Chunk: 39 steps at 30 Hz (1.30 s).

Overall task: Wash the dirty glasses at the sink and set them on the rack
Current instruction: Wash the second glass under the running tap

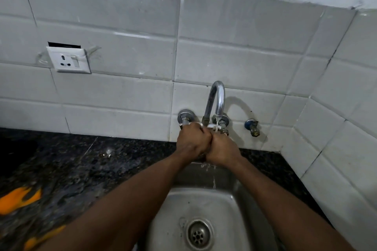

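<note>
While the left hand [190,141] and right hand [222,150] meet knuckle to knuckle under the tap [216,96] at centre frame, fingers [194,128] curled, no glass shows; one may be hidden between them, so what either grips cannot be told; if so, water [217,123] and wet fingers could let it slip and crack in the sink [240,206] below; no rack is in frame.

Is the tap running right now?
On. A thin stream falls from the tap onto the right hand and drips into the sink.
</note>
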Each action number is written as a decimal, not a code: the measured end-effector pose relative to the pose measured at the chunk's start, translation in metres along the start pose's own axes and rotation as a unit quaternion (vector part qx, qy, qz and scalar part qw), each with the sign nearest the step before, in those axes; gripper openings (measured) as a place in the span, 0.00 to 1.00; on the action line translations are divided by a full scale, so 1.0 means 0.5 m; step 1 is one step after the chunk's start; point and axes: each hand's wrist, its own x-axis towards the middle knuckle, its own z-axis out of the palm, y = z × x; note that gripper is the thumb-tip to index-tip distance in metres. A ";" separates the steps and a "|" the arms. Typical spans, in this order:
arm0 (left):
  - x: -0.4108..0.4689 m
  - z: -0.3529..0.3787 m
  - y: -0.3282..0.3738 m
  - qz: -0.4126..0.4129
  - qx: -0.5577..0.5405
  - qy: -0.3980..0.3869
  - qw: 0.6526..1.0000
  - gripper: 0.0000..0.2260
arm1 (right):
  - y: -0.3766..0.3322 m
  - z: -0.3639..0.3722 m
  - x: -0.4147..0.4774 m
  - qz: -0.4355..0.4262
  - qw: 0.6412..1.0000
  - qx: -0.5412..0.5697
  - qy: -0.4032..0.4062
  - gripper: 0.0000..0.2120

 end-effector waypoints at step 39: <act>-0.034 0.079 0.010 -0.356 -0.480 -0.010 0.802 0.14 | -0.039 0.038 0.010 0.266 0.790 0.487 0.259 0.28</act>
